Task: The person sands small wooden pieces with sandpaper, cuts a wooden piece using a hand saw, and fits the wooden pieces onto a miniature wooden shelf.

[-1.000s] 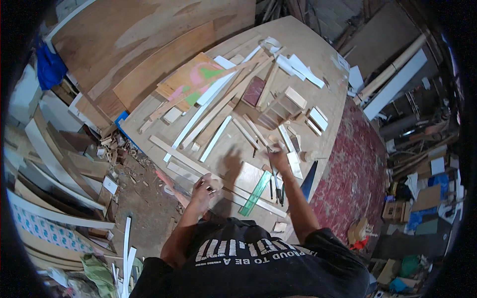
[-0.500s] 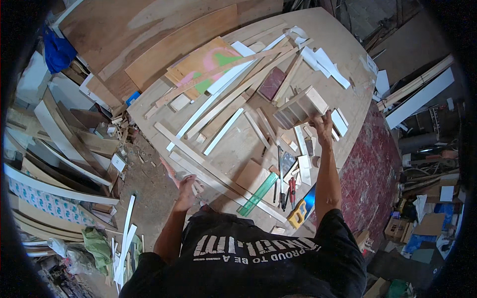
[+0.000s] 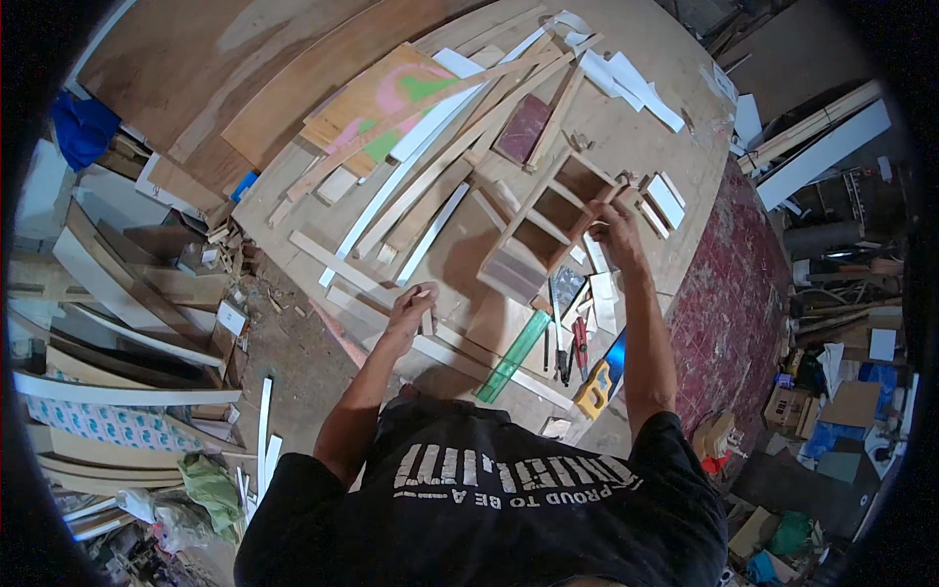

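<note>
My right hand (image 3: pixel 616 231) grips the right side of a small wooden box (image 3: pixel 513 273), its fingers at the rim. The box is tilted over the worktable (image 3: pixel 445 256), and its open side shows several compartments split by dividers. Closed near the table's near left edge, my left hand (image 3: pixel 409 311) holds a small brownish block (image 3: pixel 429 321), mostly covered by the fingers. Below the box lie a green ruler (image 3: pixel 514 357), red-handled pliers (image 3: pixel 580 344) and a handsaw (image 3: pixel 594 395) with a yellow handle.
Long wood strips (image 3: pixel 460 147) and a painted board (image 3: pixel 377 106) cover the table's far left. A dark red block (image 3: pixel 523 129) lies behind the box, white offcuts (image 3: pixel 631 86) farther back. Curved panels (image 3: pixel 127 396) are stacked at the left. Red flooring (image 3: pixel 719 313) borders the table's right.
The box has turned so its compartments face up, and it has come nearer and left. My left hand has moved up and right, over the table's edge. The view has shifted slightly.
</note>
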Tool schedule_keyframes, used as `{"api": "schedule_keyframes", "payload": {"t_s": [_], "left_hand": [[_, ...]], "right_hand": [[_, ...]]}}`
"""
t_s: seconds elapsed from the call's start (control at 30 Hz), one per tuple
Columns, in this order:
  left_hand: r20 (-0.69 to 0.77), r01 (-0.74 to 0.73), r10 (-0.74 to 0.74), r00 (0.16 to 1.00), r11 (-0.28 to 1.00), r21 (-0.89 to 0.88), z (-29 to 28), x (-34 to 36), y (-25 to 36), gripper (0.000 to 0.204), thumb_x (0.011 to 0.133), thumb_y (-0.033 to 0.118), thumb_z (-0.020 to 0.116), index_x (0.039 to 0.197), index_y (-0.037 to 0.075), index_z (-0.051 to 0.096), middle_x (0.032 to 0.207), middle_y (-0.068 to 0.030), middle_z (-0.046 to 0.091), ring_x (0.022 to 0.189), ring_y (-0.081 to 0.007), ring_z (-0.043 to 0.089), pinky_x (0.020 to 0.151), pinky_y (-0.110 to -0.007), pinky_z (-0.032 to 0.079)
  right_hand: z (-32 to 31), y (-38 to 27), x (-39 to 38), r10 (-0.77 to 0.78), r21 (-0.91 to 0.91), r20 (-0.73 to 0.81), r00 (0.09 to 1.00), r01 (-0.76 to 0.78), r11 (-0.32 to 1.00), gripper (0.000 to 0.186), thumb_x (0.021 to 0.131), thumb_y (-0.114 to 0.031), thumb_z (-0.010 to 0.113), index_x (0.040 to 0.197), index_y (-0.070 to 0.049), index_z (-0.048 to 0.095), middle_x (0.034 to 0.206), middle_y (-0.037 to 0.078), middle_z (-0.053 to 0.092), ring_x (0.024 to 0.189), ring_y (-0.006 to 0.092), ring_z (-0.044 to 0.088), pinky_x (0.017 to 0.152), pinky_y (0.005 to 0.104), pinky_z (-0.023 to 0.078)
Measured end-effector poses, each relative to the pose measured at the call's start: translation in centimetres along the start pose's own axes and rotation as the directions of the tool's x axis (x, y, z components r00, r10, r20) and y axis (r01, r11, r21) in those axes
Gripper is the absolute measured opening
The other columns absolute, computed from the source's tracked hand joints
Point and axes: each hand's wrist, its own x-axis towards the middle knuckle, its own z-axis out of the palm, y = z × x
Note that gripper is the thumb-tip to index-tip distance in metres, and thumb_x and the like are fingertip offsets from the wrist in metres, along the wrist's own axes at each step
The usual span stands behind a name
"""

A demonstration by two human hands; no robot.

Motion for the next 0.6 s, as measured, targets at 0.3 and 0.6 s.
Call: {"api": "schedule_keyframes", "payload": {"t_s": [0.3, 0.6], "left_hand": [[0.008, 0.059, -0.066, 0.998, 0.933, 0.355, -3.1, -3.7, -3.1, 0.052, 0.090, 0.026, 0.074, 0.133, 0.003, 0.056, 0.080, 0.0047, 0.058, 0.075, -0.0060, 0.055, 0.066, -0.022, 0.046], [-0.070, 0.077, -0.055, 0.996, 0.923, 0.376, -2.4, -6.3, -2.1, 0.060, 0.090, 0.026, 0.072, 0.136, -0.005, 0.048, 0.114, -0.0122, 0.066, 0.105, -0.0165, 0.061, 0.089, -0.029, 0.049]], "right_hand": [[11.7, 9.4, 0.5, 0.398, -0.008, 0.160, 0.903, -0.402, 0.915, 0.031, 0.086, -0.036, 0.071, 0.089, -0.005, 0.064, 0.063, 0.001, 0.052, 0.050, 0.0133, 0.054, 0.045, 0.0263, 0.043], [13.6, 15.5, 0.2, 0.458, -0.032, 0.103, 0.883, -0.457, 0.889, 0.050, 0.083, -0.047, 0.070, 0.100, 0.000, 0.066, 0.079, 0.006, 0.065, 0.061, 0.0155, 0.059, 0.056, 0.0301, 0.051]]}}
